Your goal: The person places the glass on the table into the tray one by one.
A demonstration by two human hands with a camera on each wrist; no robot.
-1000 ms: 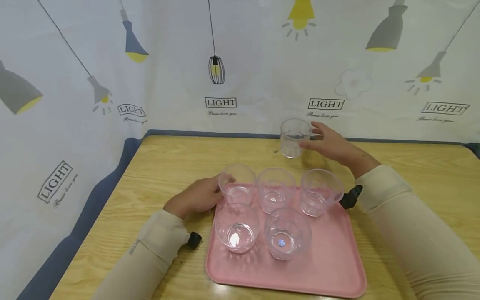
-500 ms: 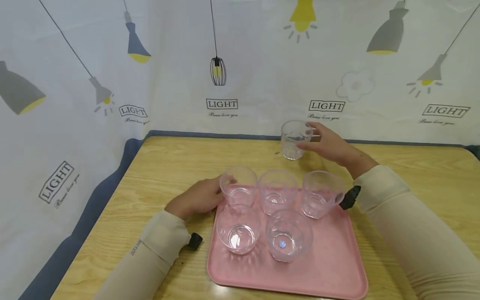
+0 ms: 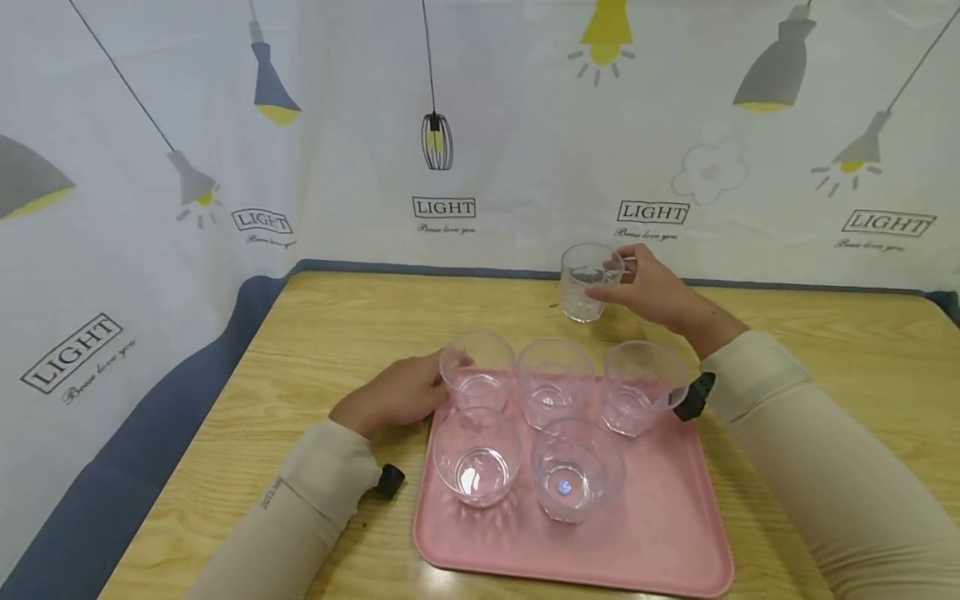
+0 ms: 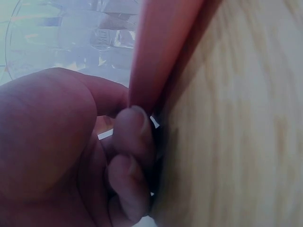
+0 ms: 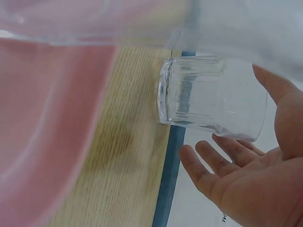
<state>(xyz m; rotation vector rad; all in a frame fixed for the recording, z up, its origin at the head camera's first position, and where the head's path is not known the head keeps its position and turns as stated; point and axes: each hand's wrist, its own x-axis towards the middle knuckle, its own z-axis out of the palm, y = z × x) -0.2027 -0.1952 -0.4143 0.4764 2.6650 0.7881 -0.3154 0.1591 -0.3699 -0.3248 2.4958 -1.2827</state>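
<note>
My left hand [image 3: 405, 390] holds the left edge of the pink tray [image 3: 660, 525]. In the left wrist view the thumb lies along the tray rim [image 4: 158, 52], with curled fingers against its underside. Several clear plastic cups stand on the tray, among them a front-left cup [image 3: 476, 471], a front-right cup [image 3: 576, 475] and a back-left cup [image 3: 480, 387]. Behind the tray, my right hand [image 3: 656, 292] holds another clear cup [image 3: 576, 292], upright, between thumb and fingers. In the right wrist view this cup [image 5: 203, 94] sits between them, fingers partly hidden.
Wood-grain table [image 3: 337, 308] surrounds the tray. A white cloth [image 3: 517, 167] printed with lamps hangs at the table's back and left. The tray's back-right cup [image 3: 641, 392] stands close to the right wrist.
My right hand has moved slightly left, its thumb and fingers closing farther round the far cup. The left hand stays at the tray's edge, and the cups on the tray keep their places.
</note>
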